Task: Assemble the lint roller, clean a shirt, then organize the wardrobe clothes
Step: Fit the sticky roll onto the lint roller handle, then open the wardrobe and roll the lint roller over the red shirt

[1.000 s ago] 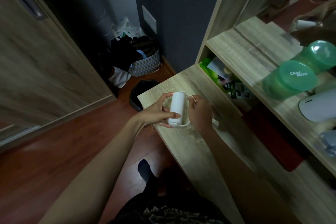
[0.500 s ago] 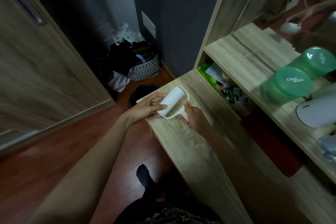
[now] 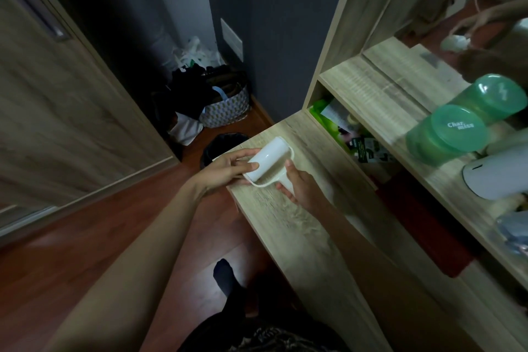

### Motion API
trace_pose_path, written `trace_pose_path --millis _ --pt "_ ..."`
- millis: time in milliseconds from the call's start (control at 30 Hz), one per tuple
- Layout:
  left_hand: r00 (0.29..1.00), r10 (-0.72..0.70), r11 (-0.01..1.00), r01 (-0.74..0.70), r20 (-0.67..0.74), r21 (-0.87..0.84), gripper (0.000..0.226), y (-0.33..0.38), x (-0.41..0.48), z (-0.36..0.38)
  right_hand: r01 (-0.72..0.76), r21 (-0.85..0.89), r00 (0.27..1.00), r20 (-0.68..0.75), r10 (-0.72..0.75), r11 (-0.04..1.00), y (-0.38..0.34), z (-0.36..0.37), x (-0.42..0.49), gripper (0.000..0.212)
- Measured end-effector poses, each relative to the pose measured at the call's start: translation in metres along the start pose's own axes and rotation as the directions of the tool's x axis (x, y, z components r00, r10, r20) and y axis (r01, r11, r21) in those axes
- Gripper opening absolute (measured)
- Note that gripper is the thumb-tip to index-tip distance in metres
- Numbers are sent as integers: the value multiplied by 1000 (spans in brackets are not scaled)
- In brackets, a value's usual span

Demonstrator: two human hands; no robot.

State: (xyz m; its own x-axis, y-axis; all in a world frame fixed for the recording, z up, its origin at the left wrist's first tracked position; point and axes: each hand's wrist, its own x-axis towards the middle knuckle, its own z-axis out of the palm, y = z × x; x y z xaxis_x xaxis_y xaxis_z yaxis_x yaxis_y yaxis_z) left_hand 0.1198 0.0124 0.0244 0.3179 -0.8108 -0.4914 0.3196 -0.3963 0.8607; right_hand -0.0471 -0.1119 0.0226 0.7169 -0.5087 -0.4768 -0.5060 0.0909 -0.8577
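Light wood surface (image 3: pixel 288 226), mostly bare. Shelf (image 3: pixel 380 100) above it w/ green lidded tub (image 3: pixel 445 134) + white rounded item (image 3: pixel 497 174). Floor (image 3: pixel 85 240): patterned basket (image 3: pixel 225 111), black bin (image 3: pixel 220 146).

The table (image 3: pixel 300 223) runs from the near right toward the far wall. Over its far left corner both hands hold the roller (image 3: pixel 270 158): the left hand (image 3: pixel 228 170) at its left end, the right hand (image 3: pixel 300 188) on the handle just right of it. Right of the table stands a shelf (image 3: pixel 380 100), with packets (image 3: pixel 360 143) in the compartment beneath it. On the shelf, to the right, sits a jar (image 3: pixel 445 134), a mirror (image 3: pixel 457 23) behind it. On the floor (image 3: pixel 71 251) left of the table's far corner is a bin (image 3: pixel 220 144); behind the bin, against the wall, a basket (image 3: pixel 225 108). A wardrobe door (image 3: pixel 57 108) stands at far left.
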Motion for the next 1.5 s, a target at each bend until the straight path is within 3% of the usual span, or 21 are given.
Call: trace_pose_path --millis 67,200,300,467,600,700,767,900,967,1100,1267,1367,1500 --pt "999 14 999 -13 -37 43 37 4 0 -1 33 -7 996 85 -33 999 0 -3 -2 59" --pt "991 50 991 -34 -122 131 33 5 2 -8 6 104 972 232 -30 995 3 -10 -7 39" --pt "985 59 986 -32 -160 165 33 8 4 -6 -43 196 956 292 -16 980 10 -8 -9 37" --pt "982 108 979 -78 -158 188 36 13 5 2 -133 260 959 277 58 957 7 3 -11 57" --pt "977 144 974 -113 -155 195 33 14 8 4 -108 317 981 190 49 942 4 9 -15 57" --pt "938 113 989 -75 -328 126 18 15 11 7 -46 301 996 83 22 952 5 11 -18 51" --pt "884 122 987 -61 -451 148 29 18 11 8 -49 301 999 37 39 952 6 11 -18 51" --pt "955 117 970 -50 -274 238 48 16 5 10 -45 230 999 -4 47 972 8 9 -17 51" --pt "949 124 971 -56 -289 234 48 13 6 12 -27 202 1000 -8 29 979 7 9 -18 51" --pt "837 162 986 -120 -523 113 30 16 8 16 -9 185 1000 -18 12 983 5 10 -21 50" --pt "794 301 953 -230 -528 197 17 19 -6 2 -23 217 1000 15 20 976 -9 18 -18 50" --pt "674 473 876 -293 -568 382 24 27 -27 -13 14 229 998 49 -26 973 -26 29 -10 51" --pt "479 699 699 -302 -530 649 30 44 -61 -45 56 266 992 96 -84 962 -58 54 10 53"
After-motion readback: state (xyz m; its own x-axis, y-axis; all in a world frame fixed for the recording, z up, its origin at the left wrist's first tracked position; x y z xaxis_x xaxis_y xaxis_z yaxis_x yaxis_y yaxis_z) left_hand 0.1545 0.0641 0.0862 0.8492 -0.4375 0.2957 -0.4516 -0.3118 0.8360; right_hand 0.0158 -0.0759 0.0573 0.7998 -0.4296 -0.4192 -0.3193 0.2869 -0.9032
